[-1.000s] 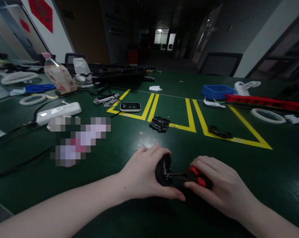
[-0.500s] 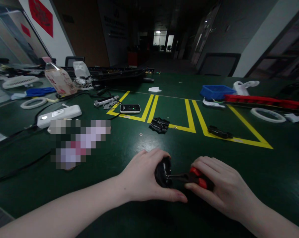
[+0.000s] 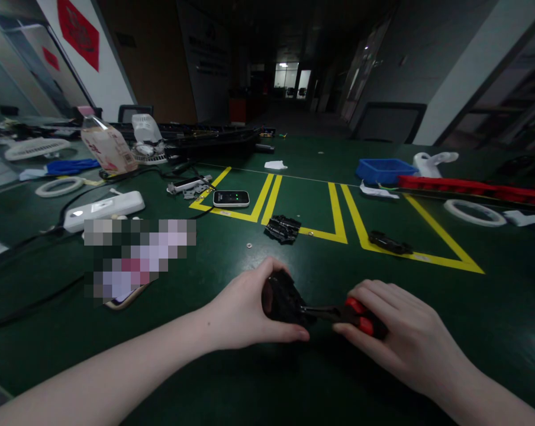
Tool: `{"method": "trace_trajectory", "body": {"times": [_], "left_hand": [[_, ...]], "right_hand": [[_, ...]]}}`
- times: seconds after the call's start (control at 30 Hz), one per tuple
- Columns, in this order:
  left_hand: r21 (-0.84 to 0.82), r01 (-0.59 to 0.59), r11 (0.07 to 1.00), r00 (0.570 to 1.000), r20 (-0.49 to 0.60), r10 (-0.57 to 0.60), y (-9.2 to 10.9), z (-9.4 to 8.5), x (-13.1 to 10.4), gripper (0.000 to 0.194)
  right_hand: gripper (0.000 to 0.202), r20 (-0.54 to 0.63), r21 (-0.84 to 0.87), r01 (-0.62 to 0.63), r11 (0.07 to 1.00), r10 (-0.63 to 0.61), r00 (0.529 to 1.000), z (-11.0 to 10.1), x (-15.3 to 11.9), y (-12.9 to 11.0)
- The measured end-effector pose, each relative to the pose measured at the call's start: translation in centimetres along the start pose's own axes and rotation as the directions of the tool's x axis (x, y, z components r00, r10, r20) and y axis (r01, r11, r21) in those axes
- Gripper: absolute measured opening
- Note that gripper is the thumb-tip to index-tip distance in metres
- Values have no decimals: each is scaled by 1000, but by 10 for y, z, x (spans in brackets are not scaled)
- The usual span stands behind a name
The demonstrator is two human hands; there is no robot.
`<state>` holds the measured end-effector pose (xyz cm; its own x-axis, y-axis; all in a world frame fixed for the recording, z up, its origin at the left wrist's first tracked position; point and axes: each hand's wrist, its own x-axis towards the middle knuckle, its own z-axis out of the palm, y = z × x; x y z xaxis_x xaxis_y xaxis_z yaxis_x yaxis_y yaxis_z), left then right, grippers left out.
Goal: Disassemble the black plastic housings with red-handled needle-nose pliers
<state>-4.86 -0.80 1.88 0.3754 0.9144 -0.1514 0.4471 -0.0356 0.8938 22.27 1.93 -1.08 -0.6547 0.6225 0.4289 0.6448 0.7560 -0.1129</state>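
My left hand (image 3: 245, 313) grips a dark, glossy black part (image 3: 285, 299) between thumb and fingers, low in the middle of the view. From the right, my right hand (image 3: 396, 328) is closed around a tool with red and black handles (image 3: 360, 316). The tool's thin metal tip meets the right side of the black part; the exact contact is too dark to make out. Beyond my hands lie a black ribbed piece (image 3: 283, 229) by the yellow tape and a longer black piece (image 3: 389, 242) further right. A small ring (image 3: 249, 245) lies on the green table.
Left are a phone (image 3: 129, 299), partly pixelated, a white power strip (image 3: 105, 210), cables and a bottle (image 3: 108, 142). A small black device (image 3: 231, 199) sits inside yellow tape. Back right hold a blue bin (image 3: 385, 171), red strips (image 3: 449, 184) and a white tape roll (image 3: 474, 213).
My left hand has shifted slightly left and turned the black part, so more of its surface shows. My right hand has barely moved, still holding the tool. The view has shifted a little.
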Motion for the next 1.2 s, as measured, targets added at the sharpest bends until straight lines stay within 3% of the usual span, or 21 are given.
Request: {"method": "trace_trajectory", "body": {"times": [0.13, 0.43, 0.63, 0.77, 1.2], "left_hand": [[-80, -17, 997, 1000, 17, 18, -7, 2, 2, 67], [-260, -12, 966, 996, 84, 35, 4, -2, -3, 62], [-334, -1, 943, 991, 125, 45, -2, 1, -2, 61], [-312, -27, 950, 988, 139, 74, -4, 1, -2, 56], [-162, -70, 984, 992, 92, 86, 6, -3, -3, 41]], "right_hand": [[34, -7, -13, 5, 1000, -5, 1000, -1, 0, 0], [33, -26, -9, 17, 1000, -17, 1000, -3, 2, 2], [32, -55, -40, 75, 996, -77, 996, -7, 5, 1], [33, -90, -61, 104, 993, -110, 990, -10, 7, 0], [32, -92, -50, 37, 998, -42, 995, -3, 0, 10]]}}
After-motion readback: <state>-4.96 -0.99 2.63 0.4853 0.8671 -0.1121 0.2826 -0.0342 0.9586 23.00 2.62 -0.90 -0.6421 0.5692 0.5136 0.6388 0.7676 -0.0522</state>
